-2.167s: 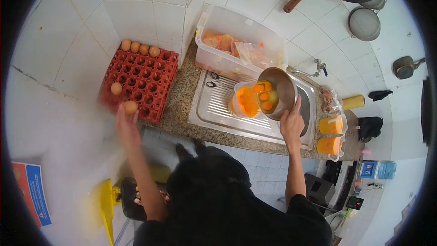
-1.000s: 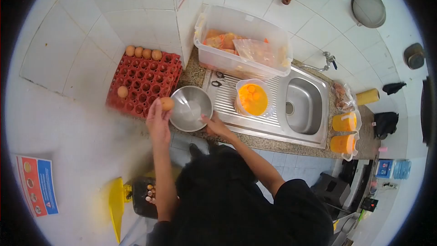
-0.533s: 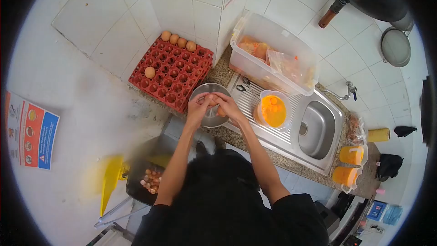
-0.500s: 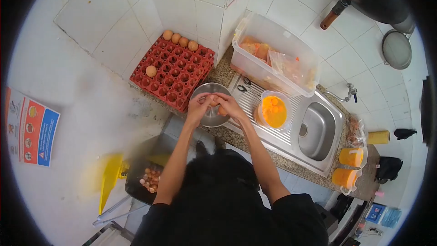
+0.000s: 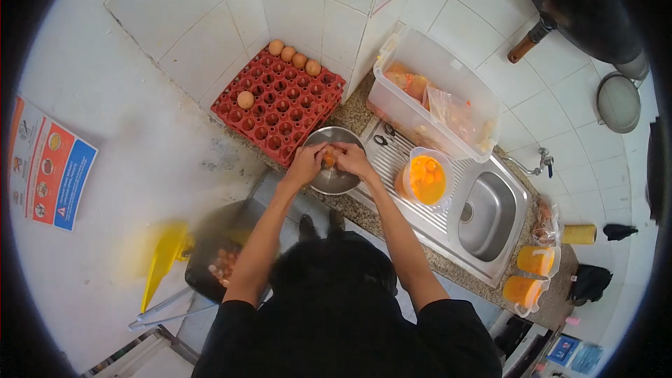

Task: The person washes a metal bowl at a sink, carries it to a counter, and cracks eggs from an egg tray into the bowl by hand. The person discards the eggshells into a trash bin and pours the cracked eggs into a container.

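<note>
Both hands are together over a steel bowl (image 5: 337, 183) at the counter's front edge. My left hand (image 5: 309, 162) and my right hand (image 5: 353, 159) each have their fingers closed on pieces of a cracked egg's shell. An orange yolk (image 5: 328, 160) shows between them, low over the bowl. Left of the bowl, a red egg tray (image 5: 280, 106) holds several brown eggs along its back edge and a single egg (image 5: 245, 99) near its left side. On the steel drainboard to the right stands a clear container of yolks (image 5: 427, 179).
A plastic bin (image 5: 437, 98) with bagged food stands behind the drainboard, near black scissors (image 5: 385, 134). The sink (image 5: 491, 215) lies right, then two orange-filled jugs (image 5: 535, 260). A waste bin with eggshells (image 5: 222, 266) is below left. A wok (image 5: 581, 10) hangs above.
The bowl moved from over the yolk container to beside the tray. My left hand brought an egg there, both hands closed round it, and it is now split open. The view has shifted.
</note>
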`<action>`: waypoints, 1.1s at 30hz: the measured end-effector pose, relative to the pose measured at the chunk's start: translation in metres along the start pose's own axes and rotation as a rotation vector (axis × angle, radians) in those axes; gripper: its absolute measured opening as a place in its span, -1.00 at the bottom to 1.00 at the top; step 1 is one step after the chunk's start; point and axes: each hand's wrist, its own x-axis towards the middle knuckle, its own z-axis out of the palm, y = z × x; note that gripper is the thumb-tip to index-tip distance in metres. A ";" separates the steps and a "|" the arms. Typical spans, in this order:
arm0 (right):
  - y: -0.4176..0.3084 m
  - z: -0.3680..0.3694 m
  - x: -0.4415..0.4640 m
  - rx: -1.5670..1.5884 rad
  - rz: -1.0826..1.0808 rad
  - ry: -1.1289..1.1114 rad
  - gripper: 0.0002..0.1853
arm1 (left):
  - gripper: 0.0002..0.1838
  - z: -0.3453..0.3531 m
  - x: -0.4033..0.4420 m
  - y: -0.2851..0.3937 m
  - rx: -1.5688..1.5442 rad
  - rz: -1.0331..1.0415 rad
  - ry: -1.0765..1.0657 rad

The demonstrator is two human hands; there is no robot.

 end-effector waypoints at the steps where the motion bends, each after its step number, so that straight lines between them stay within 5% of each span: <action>1: 0.006 0.001 0.002 -0.045 -0.078 0.021 -0.59 | -0.69 -0.003 -0.001 0.002 -0.010 0.027 0.002; 5: 0.024 -0.005 0.009 -0.374 -0.536 0.093 -0.51 | -0.67 -0.008 -0.004 0.014 0.016 0.104 0.064; 8: 0.010 -0.010 -0.012 -0.355 -0.545 0.274 -0.43 | -0.65 -0.009 -0.010 0.026 -0.038 0.013 0.155; 10: -0.033 -0.016 -0.043 -0.113 -0.317 0.312 -0.41 | -0.64 -0.007 -0.012 0.030 -0.194 -0.169 0.219; 11: -0.050 -0.018 -0.053 0.007 -0.201 0.328 -0.39 | -0.65 -0.006 -0.011 0.033 -0.421 -0.286 0.210; 13: -0.060 -0.015 -0.057 -0.009 -0.307 0.405 -0.43 | -0.65 -0.005 -0.009 0.044 -0.877 -0.517 0.189; 16: -0.077 -0.011 -0.060 -0.199 -0.486 0.420 -0.51 | -0.67 -0.019 -0.001 0.068 -1.413 -0.613 0.068; 20: -0.110 -0.007 -0.054 -0.211 -0.746 0.406 -0.62 | -0.69 -0.037 0.000 0.050 -1.725 -0.612 0.022; 22: -0.114 -0.004 -0.042 0.014 -0.456 0.337 -0.65 | -0.70 -0.059 -0.011 0.047 -1.863 -0.619 0.145; 24: -0.124 -0.007 -0.027 0.129 -0.289 0.308 -0.70 | -0.73 -0.094 -0.040 0.048 -1.923 -0.609 0.435; 28: -0.135 -0.004 0.050 -0.169 -0.574 0.370 -0.74 | -0.76 -0.148 -0.175 -0.044 -1.661 -0.473 1.046; 30: -0.159 0.003 0.095 -0.282 -0.702 0.400 -0.79 | -0.72 -0.144 -0.285 -0.142 -1.319 -0.190 1.159; 31: -0.173 0.007 0.115 -0.338 -0.766 0.416 -0.81 | -0.72 -0.152 -0.328 -0.162 -1.185 -0.638 1.362; 33: -0.210 0.015 0.150 -0.536 -0.823 0.400 -0.85 | -0.67 -0.133 -0.414 -0.182 -1.069 -0.552 1.195</action>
